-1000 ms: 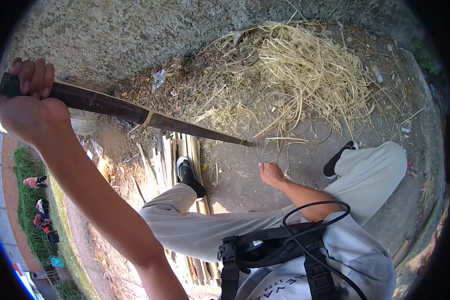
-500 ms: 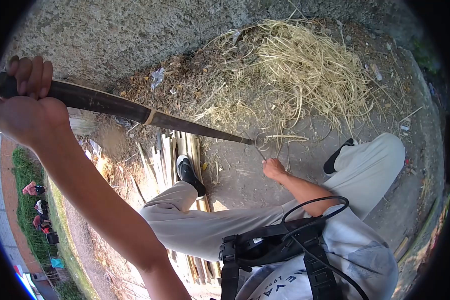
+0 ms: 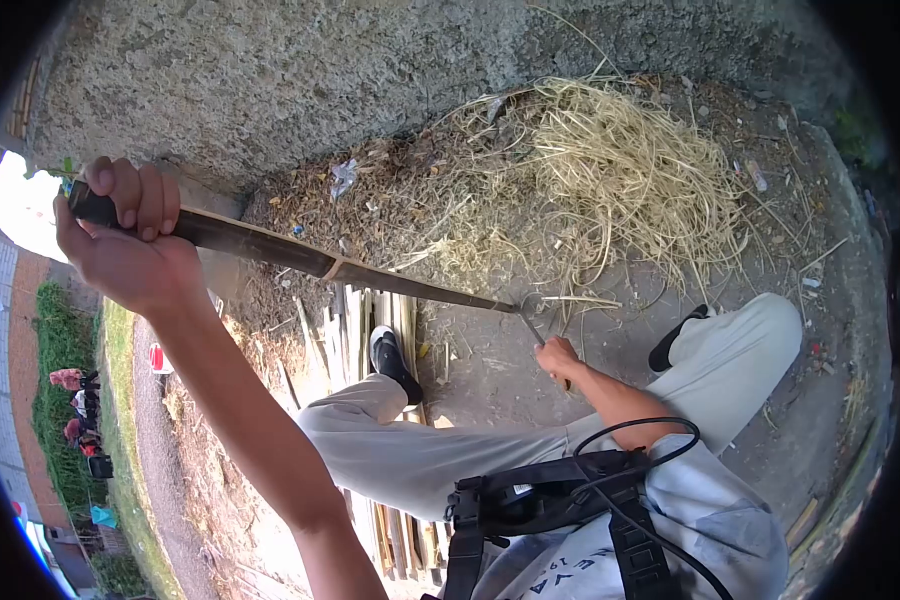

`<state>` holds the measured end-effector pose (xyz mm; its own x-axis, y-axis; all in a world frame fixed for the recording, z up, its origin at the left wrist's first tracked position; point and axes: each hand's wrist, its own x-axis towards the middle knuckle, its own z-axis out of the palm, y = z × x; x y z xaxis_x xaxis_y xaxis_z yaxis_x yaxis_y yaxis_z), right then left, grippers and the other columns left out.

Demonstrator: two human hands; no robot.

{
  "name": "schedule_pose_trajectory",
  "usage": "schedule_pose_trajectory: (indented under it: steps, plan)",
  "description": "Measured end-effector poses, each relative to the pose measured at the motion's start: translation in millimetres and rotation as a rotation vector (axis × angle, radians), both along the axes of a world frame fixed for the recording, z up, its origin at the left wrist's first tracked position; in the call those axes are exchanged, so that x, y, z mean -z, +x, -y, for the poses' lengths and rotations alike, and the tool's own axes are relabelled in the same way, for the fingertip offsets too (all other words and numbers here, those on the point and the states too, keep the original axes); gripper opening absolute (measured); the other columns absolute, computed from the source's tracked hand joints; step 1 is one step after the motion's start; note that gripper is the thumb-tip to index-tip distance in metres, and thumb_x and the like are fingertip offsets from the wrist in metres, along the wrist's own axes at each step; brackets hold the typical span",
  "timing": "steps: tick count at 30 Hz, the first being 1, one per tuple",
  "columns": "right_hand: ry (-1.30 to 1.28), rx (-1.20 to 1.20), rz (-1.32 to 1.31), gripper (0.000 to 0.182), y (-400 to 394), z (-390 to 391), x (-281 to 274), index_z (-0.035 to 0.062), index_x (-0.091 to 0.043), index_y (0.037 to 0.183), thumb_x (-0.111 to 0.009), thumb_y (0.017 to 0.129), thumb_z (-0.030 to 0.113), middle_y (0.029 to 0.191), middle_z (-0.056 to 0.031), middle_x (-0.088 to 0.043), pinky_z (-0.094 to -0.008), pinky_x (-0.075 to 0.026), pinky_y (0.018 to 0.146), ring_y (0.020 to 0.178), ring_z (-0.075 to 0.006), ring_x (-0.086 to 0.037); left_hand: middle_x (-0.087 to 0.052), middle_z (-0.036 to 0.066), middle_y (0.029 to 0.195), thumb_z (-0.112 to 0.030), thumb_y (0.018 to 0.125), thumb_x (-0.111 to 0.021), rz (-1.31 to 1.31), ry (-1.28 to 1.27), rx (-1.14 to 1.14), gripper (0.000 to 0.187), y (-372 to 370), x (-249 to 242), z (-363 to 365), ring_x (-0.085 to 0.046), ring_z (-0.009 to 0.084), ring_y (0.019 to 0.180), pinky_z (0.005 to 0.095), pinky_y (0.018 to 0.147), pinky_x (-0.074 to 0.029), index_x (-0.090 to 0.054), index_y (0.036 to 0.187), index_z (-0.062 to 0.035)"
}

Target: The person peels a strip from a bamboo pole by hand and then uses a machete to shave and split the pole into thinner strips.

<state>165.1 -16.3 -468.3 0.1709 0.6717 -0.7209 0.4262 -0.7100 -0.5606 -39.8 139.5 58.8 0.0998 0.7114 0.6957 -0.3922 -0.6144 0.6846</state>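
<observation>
My left hand (image 3: 130, 230) is raised at the upper left, its fingers wrapped round the thick end of a long dark bamboo strip (image 3: 260, 245). The strip slants down to the right, with a pale node ring partway along. Low between my legs, my right hand (image 3: 557, 358) is closed on the handle of a knife (image 3: 531, 325), whose narrow blade reaches the strip's thin far end. Whether the edge is cutting into the strip is too small to tell. A thin curled sliver lies or hangs near the blade.
A heap of pale shavings (image 3: 630, 180) lies against the rough wall (image 3: 390, 70). Split bamboo pieces (image 3: 355, 330) lie under and beside my left foot (image 3: 395, 365). A black cable (image 3: 590, 430) loops over my chest harness. Several people (image 3: 85, 410) are in the distance at left.
My left hand with the thick end of the strip has shifted right and lower in view. The right hand and knife have moved slightly, staying at the strip's far end.
</observation>
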Motion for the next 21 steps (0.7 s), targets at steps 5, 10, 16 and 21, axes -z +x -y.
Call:
schedule_pose_trajectory:
  steps: [5,10,16,21]
  plan:
    - [0.171,0.029,-0.039,0.045,-1.4,-15.3,-51.0,-0.0072,-0.062,0.078,-0.054,0.096,0.034,0.060,-0.0156,-0.063,-0.0413,-0.050,0.052,0.050,-0.0259,-0.064,-0.032,-0.001,0.059,-0.037,0.099,-0.035,0.095,-0.096,-0.053,0.038,4.0,1.2,6.2,-0.024,0.0095,0.045,0.0256,0.043,-0.022,-0.046,0.080,-0.0059]
    - [0.411,0.057,-0.094,0.042,15.1,-22.6,-144.7,-0.0056,-0.065,0.091,-0.059,0.093,0.036,0.065,-0.0150,-0.064,-0.0396,-0.050,0.054,0.055,-0.0258,-0.065,-0.037,0.001,0.065,-0.043,0.103,-0.032,0.089,-0.136,-0.041,0.043,6.3,-1.2,12.2,-0.033,0.0132,0.052,0.0280,0.051,-0.030,-0.047,0.087,-0.0064]
    - [0.608,-0.100,0.100,0.036,53.6,2.7,-264.4,-0.0009,-0.067,0.102,-0.061,0.091,0.033,0.062,-0.0124,-0.062,-0.0400,-0.046,0.055,0.054,-0.0241,-0.060,-0.053,0.007,0.080,-0.034,0.097,-0.060,-0.098,-0.115,-0.041,0.029,17.1,-15.9,-10.5,-0.062,0.0228,0.064,0.0363,0.062,-0.052,-0.049,0.088,-0.0087]
    - [0.585,-0.095,0.118,0.033,94.7,8.5,-259.3,-0.0013,-0.066,0.100,-0.063,0.090,0.030,0.065,-0.0136,-0.061,-0.0407,-0.047,0.061,0.061,-0.0254,-0.062,-0.058,0.007,0.082,-0.034,0.098,-0.058,-0.106,-0.070,-0.087,0.030,57.8,-21.7,-14.6,-0.067,0.0214,0.061,0.0323,0.055,-0.055,-0.051,0.093,-0.0047]
